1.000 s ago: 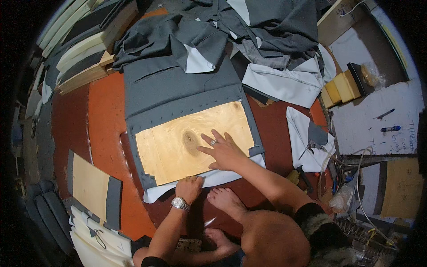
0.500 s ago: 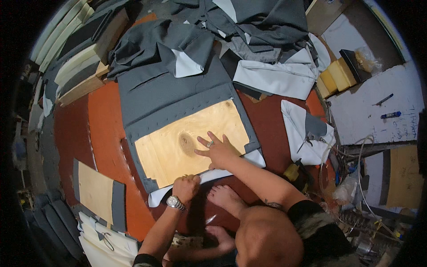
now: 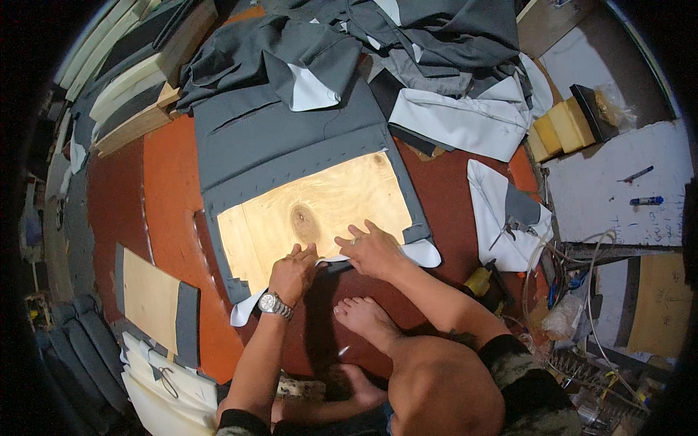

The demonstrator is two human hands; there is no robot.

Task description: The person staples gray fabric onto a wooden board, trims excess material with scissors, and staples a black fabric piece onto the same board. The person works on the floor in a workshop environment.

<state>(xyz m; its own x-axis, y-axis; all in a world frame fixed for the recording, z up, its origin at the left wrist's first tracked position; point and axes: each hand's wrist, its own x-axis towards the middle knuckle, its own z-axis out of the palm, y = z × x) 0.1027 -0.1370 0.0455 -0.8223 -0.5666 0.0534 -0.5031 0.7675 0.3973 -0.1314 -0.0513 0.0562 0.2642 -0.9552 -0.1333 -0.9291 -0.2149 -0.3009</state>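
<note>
A wooden board (image 3: pixel 327 196) with a dark knot lies on the floor, its far and side edges wrapped in grey upholstery fabric (image 3: pixel 291 138) with what look like staples along the border. Along the near edge, a white-backed fabric flap (image 3: pixel 422 254) is partly turned up against the wood. My left hand (image 3: pixel 293 276), below a silver wristwatch, is closed on this flap near the middle of that edge. Just right of it, my right hand (image 3: pixel 372 251) grips the flap too, its fingers bent over onto the wood and its thumb hidden.
My bare foot (image 3: pixel 363 320) rests close to the near edge. A staple gun (image 3: pixel 480 280) with a pale hose lies at right. A smaller fabric-edged board (image 3: pixel 151 298) sits at left. Bunched grey fabric (image 3: pixel 269 58) and white-backed pieces (image 3: pixel 462 120) are beyond; foam blocks (image 3: pixel 560 129) stand far right.
My right hand has gone from lying spread on the board to gripping the flap at its near edge. My left hand has moved up, folding the flap toward the wood.
</note>
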